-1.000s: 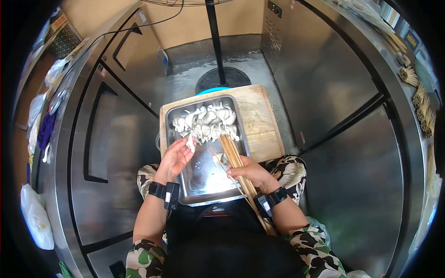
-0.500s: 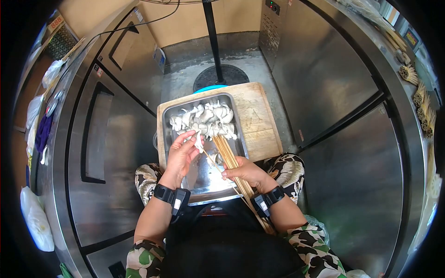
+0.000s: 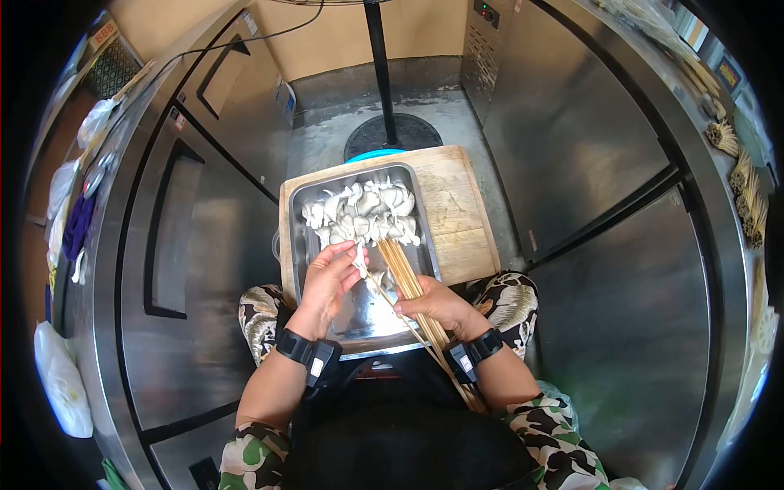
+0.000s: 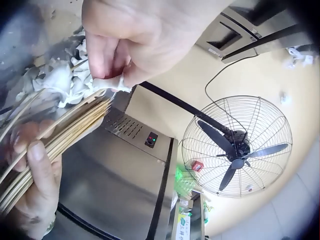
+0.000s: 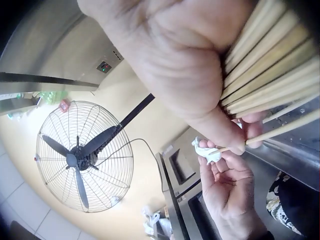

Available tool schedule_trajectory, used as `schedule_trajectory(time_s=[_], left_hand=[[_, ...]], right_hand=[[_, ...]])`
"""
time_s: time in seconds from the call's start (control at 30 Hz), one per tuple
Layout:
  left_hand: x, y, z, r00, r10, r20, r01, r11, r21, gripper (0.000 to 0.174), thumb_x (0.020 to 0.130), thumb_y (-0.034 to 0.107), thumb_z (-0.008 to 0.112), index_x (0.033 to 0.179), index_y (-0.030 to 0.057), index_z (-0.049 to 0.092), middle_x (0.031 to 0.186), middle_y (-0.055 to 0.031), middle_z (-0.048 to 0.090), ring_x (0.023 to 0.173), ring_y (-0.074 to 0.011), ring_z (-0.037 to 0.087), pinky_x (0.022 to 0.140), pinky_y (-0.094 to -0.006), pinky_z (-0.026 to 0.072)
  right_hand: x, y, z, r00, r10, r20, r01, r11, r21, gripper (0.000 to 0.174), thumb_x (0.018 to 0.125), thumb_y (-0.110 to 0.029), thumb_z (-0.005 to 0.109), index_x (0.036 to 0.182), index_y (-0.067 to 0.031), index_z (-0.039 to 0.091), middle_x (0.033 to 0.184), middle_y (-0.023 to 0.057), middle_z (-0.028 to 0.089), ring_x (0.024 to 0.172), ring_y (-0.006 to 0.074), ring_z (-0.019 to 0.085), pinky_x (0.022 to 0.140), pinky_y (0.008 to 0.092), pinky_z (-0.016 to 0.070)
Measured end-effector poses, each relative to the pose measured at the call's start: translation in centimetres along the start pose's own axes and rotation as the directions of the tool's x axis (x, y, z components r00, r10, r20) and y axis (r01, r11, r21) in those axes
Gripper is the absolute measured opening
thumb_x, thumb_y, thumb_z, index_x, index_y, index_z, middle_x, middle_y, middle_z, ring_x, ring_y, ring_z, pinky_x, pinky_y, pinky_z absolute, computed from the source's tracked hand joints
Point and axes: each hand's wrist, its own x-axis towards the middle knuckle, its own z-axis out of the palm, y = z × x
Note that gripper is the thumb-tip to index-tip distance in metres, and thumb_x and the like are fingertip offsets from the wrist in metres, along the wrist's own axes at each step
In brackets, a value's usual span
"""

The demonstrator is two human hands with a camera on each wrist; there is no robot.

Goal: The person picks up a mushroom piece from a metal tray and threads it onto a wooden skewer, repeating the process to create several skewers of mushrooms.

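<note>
My left hand [image 3: 325, 287] pinches a white mushroom piece [image 3: 360, 260] over the tray's left half. In the right wrist view the same piece [image 5: 206, 150] touches the tip of a single skewer [image 5: 285, 131]. My right hand [image 3: 442, 308] grips a thick bundle of wooden skewers [image 3: 406, 273], with that one skewer held apart between thumb and fingers. White mushrooms [image 3: 359, 211] are heaped at the far end of the metal tray [image 3: 425, 237]. Another piece [image 3: 379, 282] lies lower in the tray, partly behind the skewers.
The tray sits on a wooden board [image 3: 457, 204]. Steel cabinets [image 3: 208, 245] flank both sides. A black pole [image 3: 380, 73] on a round base stands beyond the board; a wire-caged fan [image 4: 237, 147] shows in both wrist views. Skewer bundles [image 3: 743, 175] lie on the right counter.
My left hand has moved right with the mushroom piece, which has come to the tip of the single skewer. My right hand keeps its grip on the bundle, with the one skewer angled toward the piece.
</note>
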Motion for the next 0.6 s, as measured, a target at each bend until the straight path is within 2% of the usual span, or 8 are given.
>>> schedule_trajectory(time_s=[0.1,0.3,0.4,0.6], left_hand=[[0.2,-0.1,-0.3,1.0,-0.029,0.011,0.029,0.999,-0.036,0.02,0.087,0.013,0.057,0.106,0.0096,0.054,0.098,-0.0066,0.064,0.087,-0.0113,0.06,0.073,-0.0219,0.0466],[0.0,-1.3,0.0,0.991,-0.11,-0.075,0.108,0.994,-0.036,0.019,0.087,0.013,0.057,0.106,0.0092,0.053,0.097,-0.006,0.064,0.085,-0.0115,0.061,0.07,-0.0208,0.0467],[0.0,-1.8,0.0,0.989,-0.111,-0.099,0.104,0.992,-0.077,0.019,0.087,0.013,0.058,0.105,0.0089,0.054,0.096,-0.0057,0.065,0.084,-0.0112,0.061,0.068,-0.0198,0.0469],[-0.4,-2.5,0.4,0.986,-0.122,-0.115,0.119,0.992,-0.039,0.015,0.087,0.013,0.059,0.101,0.0099,0.055,0.099,-0.0063,0.065,0.085,-0.0127,0.062,0.067,-0.0206,0.0477]], right_hand=[[0.0,-0.1,0.1,1.0,-0.003,-0.01,0.003,1.0,-0.021,0.019,0.074,-0.001,0.068,0.084,-0.005,0.052,0.07,0.0019,0.056,0.057,0.0068,0.049,0.052,0.0188,0.0385],[-0.2,-0.2,0.3,0.998,-0.032,-0.054,0.027,0.997,-0.078,0.019,0.073,-0.001,0.069,0.083,-0.0047,0.053,0.07,0.0012,0.055,0.058,0.0066,0.05,0.053,0.0192,0.0394],[-0.1,-0.2,0.4,0.997,-0.034,-0.067,0.028,0.995,-0.094,0.02,0.072,-0.001,0.069,0.084,-0.0042,0.053,0.07,0.0011,0.055,0.06,0.0069,0.051,0.054,0.0194,0.0405],[0.0,0.0,0.3,0.996,-0.03,-0.08,0.02,0.992,-0.123,0.022,0.071,-0.001,0.07,0.085,-0.0035,0.053,0.072,0.001,0.055,0.063,0.0081,0.052,0.056,0.0208,0.0424]])
